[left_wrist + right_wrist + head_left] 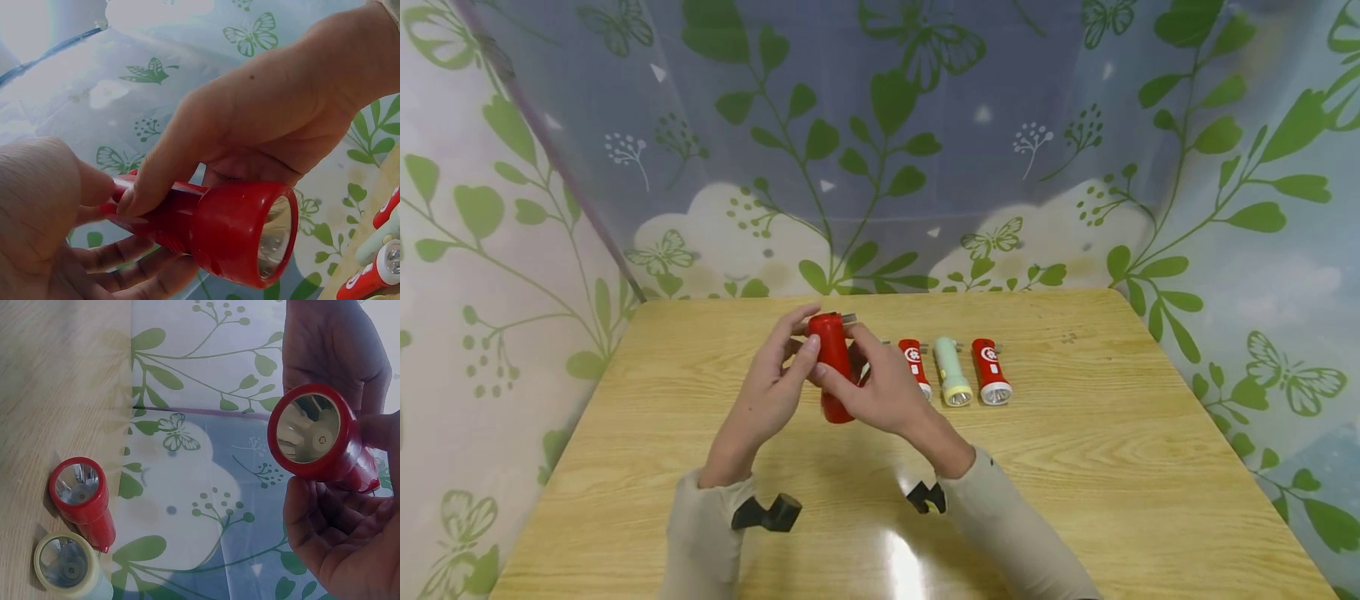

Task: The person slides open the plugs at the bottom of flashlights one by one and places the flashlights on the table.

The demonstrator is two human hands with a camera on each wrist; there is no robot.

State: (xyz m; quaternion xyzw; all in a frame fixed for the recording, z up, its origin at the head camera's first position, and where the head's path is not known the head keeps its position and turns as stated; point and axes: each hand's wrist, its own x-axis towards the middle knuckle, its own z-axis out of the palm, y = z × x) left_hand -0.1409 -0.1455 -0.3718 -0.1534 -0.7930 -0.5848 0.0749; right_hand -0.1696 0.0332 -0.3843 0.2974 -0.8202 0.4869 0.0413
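Note:
Both hands hold a red flashlight [831, 335] up over the table, its wide lamp end lower and nearer the body. My left hand [771, 385] grips it from the left, thumb along the body and fingers behind. From the other side my right hand [889, 387] holds it, with the thumb laid across the front. A short metal plug [848, 318] sticks out at the narrow end. In the left wrist view the flashlight's clear lens and silver reflector [275, 240] face right. The lamp end [312, 433] faces the camera in the right wrist view.
Right of the hands, red flashlights with white rims [992, 372] and a pale green one [950, 367] lie in a row. The right wrist view shows a red-rimmed flashlight [82, 497] in the row. A leaf-patterned curtain [880, 167] borders the wooden table [1075, 500].

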